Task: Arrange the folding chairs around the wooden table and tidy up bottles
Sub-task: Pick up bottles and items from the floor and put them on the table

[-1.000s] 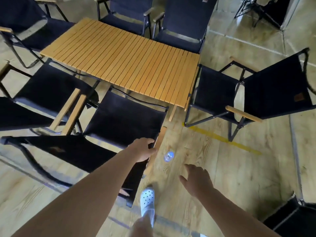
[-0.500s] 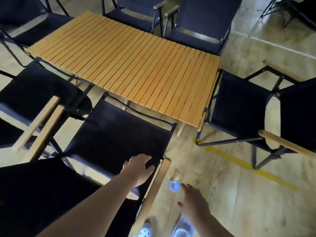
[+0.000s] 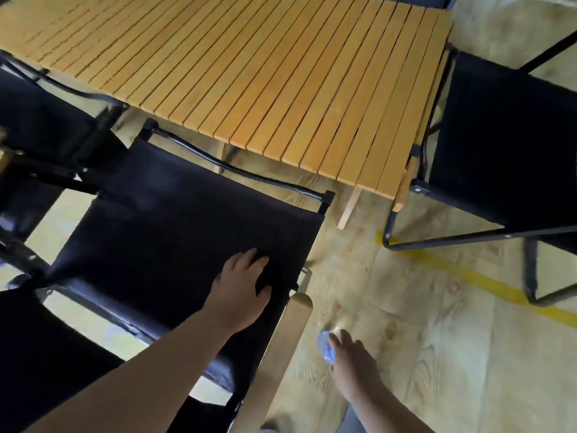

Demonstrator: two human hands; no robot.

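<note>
The slatted orange-brown wooden counter (image 3: 281,73) fills the upper view. A black fabric folding chair (image 3: 175,239) stands at the counter's near edge. The left hand (image 3: 240,295) lies flat on the seat, fingers spread wide. A small clear plastic bottle (image 3: 324,345) is on the floor (image 3: 437,354) below the counter's near right corner. The right hand (image 3: 352,364) touches the bottle; whether its fingers close round it cannot be told.

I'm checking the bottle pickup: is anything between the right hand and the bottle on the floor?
Nothing visible stands between them. The right hand reaches the bottle on the floor. The chair's wooden armrest lies close beside the bottle, on the far side from the hand. The left hand rests on the chair seat.
</note>
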